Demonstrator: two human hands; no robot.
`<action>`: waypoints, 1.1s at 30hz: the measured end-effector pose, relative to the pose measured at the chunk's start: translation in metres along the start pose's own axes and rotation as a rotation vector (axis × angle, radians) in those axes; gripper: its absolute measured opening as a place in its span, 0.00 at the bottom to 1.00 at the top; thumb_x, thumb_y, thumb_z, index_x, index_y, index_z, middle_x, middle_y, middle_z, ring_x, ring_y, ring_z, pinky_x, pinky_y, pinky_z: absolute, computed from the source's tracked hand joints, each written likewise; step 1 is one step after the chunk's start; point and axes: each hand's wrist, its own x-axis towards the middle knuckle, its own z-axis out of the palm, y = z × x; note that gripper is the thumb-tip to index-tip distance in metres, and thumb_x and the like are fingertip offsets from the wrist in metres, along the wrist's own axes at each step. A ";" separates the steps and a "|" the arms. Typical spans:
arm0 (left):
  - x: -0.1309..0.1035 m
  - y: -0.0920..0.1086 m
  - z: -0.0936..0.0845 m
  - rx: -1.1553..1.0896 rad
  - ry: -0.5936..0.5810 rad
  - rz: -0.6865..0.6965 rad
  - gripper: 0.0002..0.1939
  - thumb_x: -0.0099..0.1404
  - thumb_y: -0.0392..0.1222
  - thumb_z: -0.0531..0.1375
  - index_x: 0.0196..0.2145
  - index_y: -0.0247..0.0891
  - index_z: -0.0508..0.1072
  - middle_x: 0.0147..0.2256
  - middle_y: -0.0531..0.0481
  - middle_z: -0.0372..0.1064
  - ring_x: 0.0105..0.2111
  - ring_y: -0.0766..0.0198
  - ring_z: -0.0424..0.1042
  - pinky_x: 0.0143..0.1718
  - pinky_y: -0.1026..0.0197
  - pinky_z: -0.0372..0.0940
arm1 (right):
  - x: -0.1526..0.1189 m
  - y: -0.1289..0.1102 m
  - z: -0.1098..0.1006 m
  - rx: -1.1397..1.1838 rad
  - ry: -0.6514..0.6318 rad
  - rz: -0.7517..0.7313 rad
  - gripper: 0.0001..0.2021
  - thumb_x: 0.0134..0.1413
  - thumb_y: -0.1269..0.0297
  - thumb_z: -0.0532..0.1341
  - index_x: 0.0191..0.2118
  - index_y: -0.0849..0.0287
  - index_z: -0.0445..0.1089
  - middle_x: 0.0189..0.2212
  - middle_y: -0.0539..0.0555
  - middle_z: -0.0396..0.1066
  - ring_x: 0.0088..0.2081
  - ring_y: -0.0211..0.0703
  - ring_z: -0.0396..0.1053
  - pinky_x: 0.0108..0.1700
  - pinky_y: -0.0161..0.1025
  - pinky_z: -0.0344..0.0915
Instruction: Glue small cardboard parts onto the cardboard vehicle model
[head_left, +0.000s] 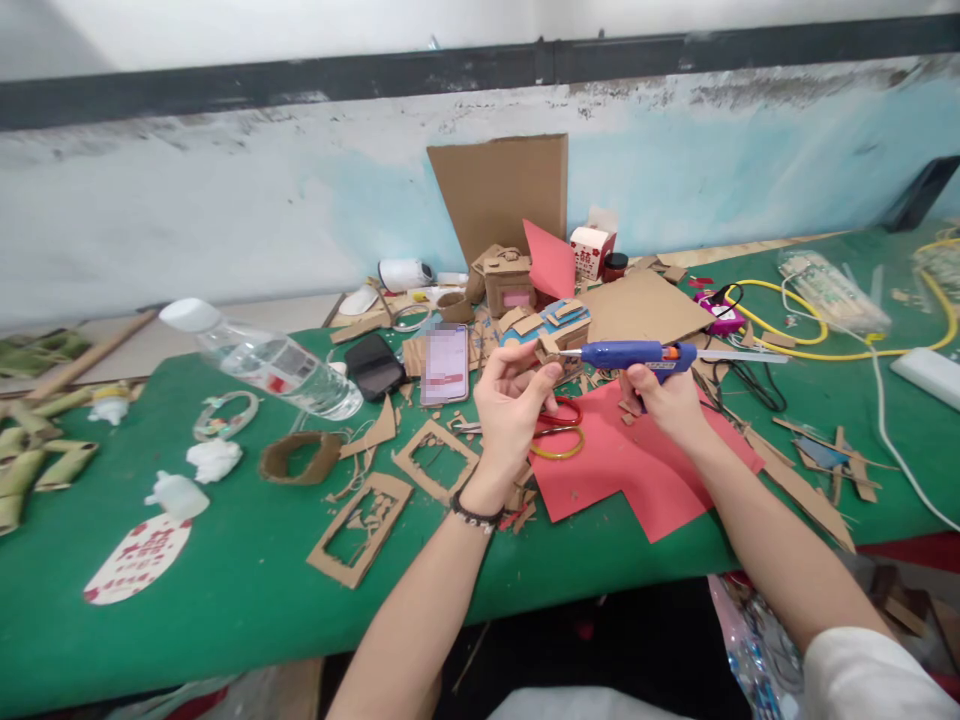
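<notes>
In the head view, my right hand is closed around the handle of a blue hot glue gun, a clear glue stick poking out of its back end. The gun's nozzle points left and meets, or nearly meets, a small cardboard piece. That piece is pinched between the thumb and fingers of my left hand, which partly hide it. Below my hands lie scissors with red and yellow handles, resting partly on a red paper sheet.
Cardboard frames and scraps lie on the green table. A phone and a tilted water bottle stand left of my hands. Behind are a small cardboard box model and a cardboard sheet. A yellow cable runs right.
</notes>
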 end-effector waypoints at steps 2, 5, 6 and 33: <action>0.001 -0.001 -0.001 -0.020 0.000 -0.028 0.25 0.60 0.51 0.81 0.46 0.38 0.77 0.40 0.49 0.84 0.16 0.75 0.71 0.17 0.69 0.65 | 0.000 -0.003 0.001 -0.016 0.021 -0.005 0.32 0.62 0.33 0.70 0.21 0.55 0.69 0.13 0.47 0.62 0.15 0.36 0.59 0.17 0.37 0.60; 0.004 -0.003 -0.004 -0.091 -0.023 -0.141 0.27 0.58 0.53 0.81 0.48 0.39 0.79 0.42 0.47 0.85 0.16 0.76 0.69 0.18 0.69 0.66 | 0.001 -0.008 0.002 -0.021 0.094 -0.042 0.30 0.61 0.32 0.70 0.25 0.56 0.74 0.14 0.47 0.64 0.15 0.36 0.60 0.17 0.36 0.61; 0.005 -0.003 -0.004 -0.121 -0.045 -0.196 0.28 0.58 0.53 0.81 0.48 0.39 0.79 0.43 0.46 0.85 0.16 0.77 0.68 0.19 0.69 0.66 | 0.002 -0.009 0.002 -0.015 0.123 -0.061 0.29 0.61 0.32 0.71 0.27 0.56 0.75 0.16 0.47 0.66 0.16 0.35 0.61 0.17 0.36 0.60; 0.008 -0.004 -0.033 0.863 -0.299 0.840 0.22 0.79 0.34 0.62 0.67 0.47 0.77 0.56 0.44 0.85 0.54 0.56 0.86 0.49 0.61 0.83 | 0.003 -0.019 -0.018 -0.143 0.086 -0.124 0.36 0.62 0.26 0.65 0.19 0.54 0.66 0.14 0.51 0.65 0.18 0.39 0.62 0.22 0.39 0.60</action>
